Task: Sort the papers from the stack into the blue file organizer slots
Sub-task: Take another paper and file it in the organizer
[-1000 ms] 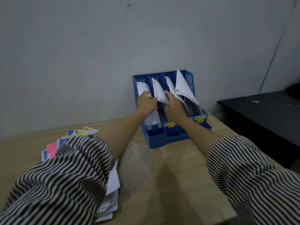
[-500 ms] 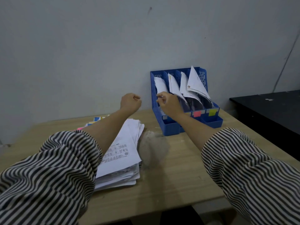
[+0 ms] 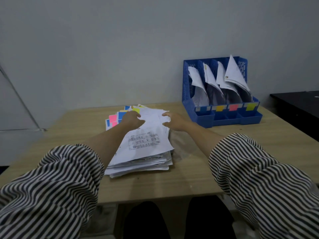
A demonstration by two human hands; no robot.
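You are at the pick-up step: both hands are at the far end of the paper stack (image 3: 145,145), which lies on the desk (image 3: 241,152) directly under your forearms. Your left hand (image 3: 132,119) rests on the top sheet with its fingers (image 3: 138,115) curled down against the paper; your right hand (image 3: 174,121) sits at the sheet's far right corner with its fingers (image 3: 165,115) bent around the edge. Whether either hand has actually pinched a sheet free cannot be told from this view. The next move calls for separating 1 sheet from the pile, lifting it without dragging the sheets beneath, and carrying it to the right, beyond your right fingers, to the blue file organizer (image 3: 222,116). The organizer stands well apart from the stack against the wall and has 4 upright slots; each already holds white papers (image 3: 233,73) that lean and curl forward. Coloured labels (image 3: 233,107) mark the slot fronts. The low front trays appear to hold nothing visible. Coloured sheets (image 3: 114,118) lie just left of your left fingers.
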